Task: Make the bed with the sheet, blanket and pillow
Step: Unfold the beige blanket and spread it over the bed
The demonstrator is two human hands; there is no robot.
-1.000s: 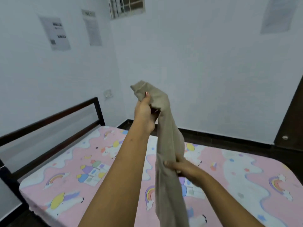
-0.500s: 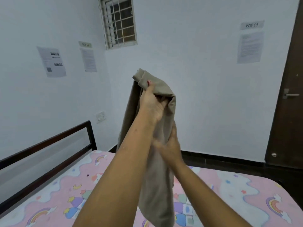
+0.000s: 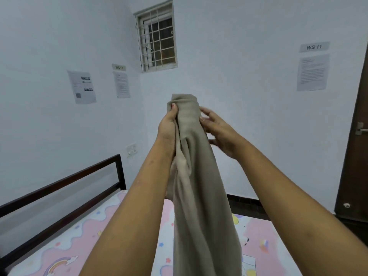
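White walls frame a bed already under its pink sheet. Left hand grips the bunched beige blanket aloft; right hand, fingers loosely spread, has climbed to its top corner, probably to spread it.

Barred window, wall notices, switch plate, brown door, dark headboard rail.

Matt beige cloth blanket; smooth printed sheet; dark metal bed frame.
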